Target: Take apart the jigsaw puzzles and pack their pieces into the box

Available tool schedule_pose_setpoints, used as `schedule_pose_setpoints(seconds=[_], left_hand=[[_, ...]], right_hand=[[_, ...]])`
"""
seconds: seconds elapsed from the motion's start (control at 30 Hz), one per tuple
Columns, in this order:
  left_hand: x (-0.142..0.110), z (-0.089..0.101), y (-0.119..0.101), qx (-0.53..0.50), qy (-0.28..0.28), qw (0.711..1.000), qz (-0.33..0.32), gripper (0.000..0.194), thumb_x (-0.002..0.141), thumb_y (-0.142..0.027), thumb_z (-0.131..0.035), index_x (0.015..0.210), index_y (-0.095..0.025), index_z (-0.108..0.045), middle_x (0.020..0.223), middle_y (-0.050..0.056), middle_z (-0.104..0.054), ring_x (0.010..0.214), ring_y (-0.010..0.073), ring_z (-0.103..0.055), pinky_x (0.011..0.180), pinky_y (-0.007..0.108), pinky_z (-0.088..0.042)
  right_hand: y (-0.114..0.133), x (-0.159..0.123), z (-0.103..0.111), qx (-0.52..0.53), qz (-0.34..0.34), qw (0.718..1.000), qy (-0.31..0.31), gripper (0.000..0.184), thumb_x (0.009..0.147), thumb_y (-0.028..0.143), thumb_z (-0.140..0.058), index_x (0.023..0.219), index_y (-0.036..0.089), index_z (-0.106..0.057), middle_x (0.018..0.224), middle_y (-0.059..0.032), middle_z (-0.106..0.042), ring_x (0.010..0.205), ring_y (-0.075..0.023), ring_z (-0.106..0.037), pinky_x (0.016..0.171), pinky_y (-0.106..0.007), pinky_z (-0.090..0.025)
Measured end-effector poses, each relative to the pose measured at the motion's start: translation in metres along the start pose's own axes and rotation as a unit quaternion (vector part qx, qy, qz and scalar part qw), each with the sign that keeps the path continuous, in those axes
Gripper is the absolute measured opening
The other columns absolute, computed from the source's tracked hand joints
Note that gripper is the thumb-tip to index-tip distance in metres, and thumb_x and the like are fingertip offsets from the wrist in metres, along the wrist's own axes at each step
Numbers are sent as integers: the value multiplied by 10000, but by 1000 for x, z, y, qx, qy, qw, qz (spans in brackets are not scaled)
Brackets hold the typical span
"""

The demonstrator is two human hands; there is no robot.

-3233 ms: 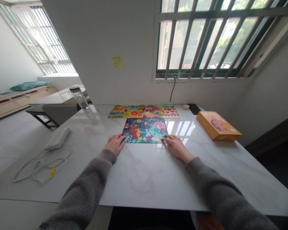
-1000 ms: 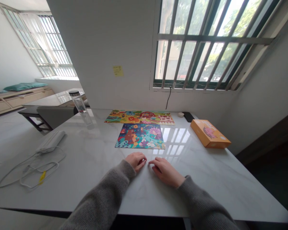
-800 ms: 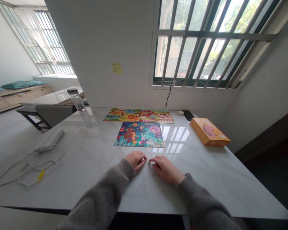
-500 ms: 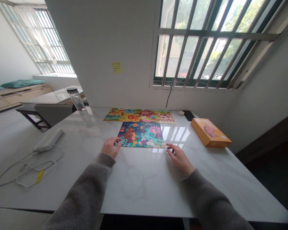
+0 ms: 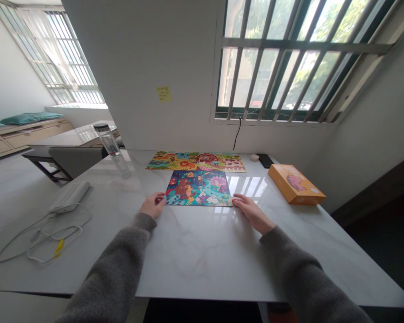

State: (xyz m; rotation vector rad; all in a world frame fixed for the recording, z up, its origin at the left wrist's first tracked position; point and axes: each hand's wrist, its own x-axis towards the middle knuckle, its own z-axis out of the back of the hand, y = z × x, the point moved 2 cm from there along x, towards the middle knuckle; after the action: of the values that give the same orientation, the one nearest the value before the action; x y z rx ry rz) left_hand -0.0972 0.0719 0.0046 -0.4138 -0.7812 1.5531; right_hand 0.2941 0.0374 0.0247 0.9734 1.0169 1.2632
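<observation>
A blue puzzle is laid flat on a white stone table, right in front of the person. It is made of many small pieces, and animals are shown on it. The puzzle is held between two hands, one at each side.

The left hand is kept low on the table, with its fingers close together and a bit curled. Those fingers are set at the left edge of the puzzle. The right hand is laid flat, with its fingers close together and pressed at the low right corner of the puzzle. Nothing is gripped by either hand. Both arms are covered by gray sleeves.

A long farm puzzle is laid just behind the blue one, almost touching it. An orange box is placed to the right, and a phone is seen behind it. A clear bottle is stood up at the far left corner. A white brick and a white cord are left on the table too.
</observation>
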Motion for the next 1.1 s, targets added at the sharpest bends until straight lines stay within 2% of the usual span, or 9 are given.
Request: schedule_pose_setpoints(seconds=[0.17,0.23,0.3,0.4,0.53,0.63,0.7,0.83,1.1], left_hand=[[2,-3,5,42,10,999,0,324,820,-320,-549,1086,-190,-682,995,65,-708,914,217,-655,922,352,-509],[-3,-5,1,108,-3,994,-23,311,835,-332,-552,1082,-212,-697,1047,79,-681,1007,261,-622,955,411,-483],[-9,-10,-10,166,-11,983,-78,310,849,-335,-552,1103,-228,-694,1146,95,-645,1124,304,-566,981,461,-452],[-22,-30,-44,174,47,959,-221,345,868,-279,-539,1190,-206,-640,1270,102,-604,1201,281,-534,1018,430,-431],[-36,-73,-104,163,158,914,-338,347,870,-291,-576,1205,-206,-613,1235,91,-637,1160,266,-568,997,400,-448],[-39,-103,-140,148,158,899,-380,306,886,-309,-578,1173,-211,-612,1227,76,-638,1154,249,-562,993,382,-450],[-39,-117,-151,161,142,896,-389,264,891,-323,-578,1122,-203,-623,1179,80,-648,1125,261,-562,948,396,-465],[-36,-126,-153,169,111,899,-389,216,939,-283,-510,1110,-207,-618,1135,72,-656,1086,254,-561,929,408,-455],[-31,-128,-143,140,105,915,-364,184,970,-320,-495,1066,-245,-632,1159,32,-667,1090,238,-557,921,405,-424]], right_hand=[[1,17,-10,-34,-11,999,-23,316,860,250,-555,1125,123,-670,1093,-125,-680,617,-109,-632,512,-212,-479],[-2,24,-15,-63,8,997,-44,262,850,206,-551,1054,126,-695,1130,-122,-645,577,-90,-598,544,-232,-504],[-3,29,-18,-104,52,991,-64,218,829,153,-555,972,140,-718,1168,-118,-611,704,-122,-637,671,-257,-541],[-4,36,-24,-203,147,966,-65,235,814,80,-530,913,152,-731,1111,-110,-619,947,-188,-641,899,-307,-513],[-8,38,-32,-268,207,941,-24,233,847,92,-515,943,140,-721,1004,-112,-640,941,-211,-631,923,-349,-497],[-13,33,-32,-280,261,924,6,203,847,146,-562,992,139,-704,1064,-131,-625,980,-227,-619,925,-368,-499],[-17,30,-29,-279,301,911,35,254,804,119,-593,1035,148,-692,1130,-137,-615,1036,-238,-604,948,-379,-492],[-21,32,-18,-304,357,881,56,401,773,-1,-531,1098,175,-687,1169,-122,-636,1083,-243,-573,968,-403,-483],[-18,41,-5,-346,396,846,84,372,893,45,-488,1129,230,-706,1184,-89,-689,1030,-244,-592,932,-428,-510]])
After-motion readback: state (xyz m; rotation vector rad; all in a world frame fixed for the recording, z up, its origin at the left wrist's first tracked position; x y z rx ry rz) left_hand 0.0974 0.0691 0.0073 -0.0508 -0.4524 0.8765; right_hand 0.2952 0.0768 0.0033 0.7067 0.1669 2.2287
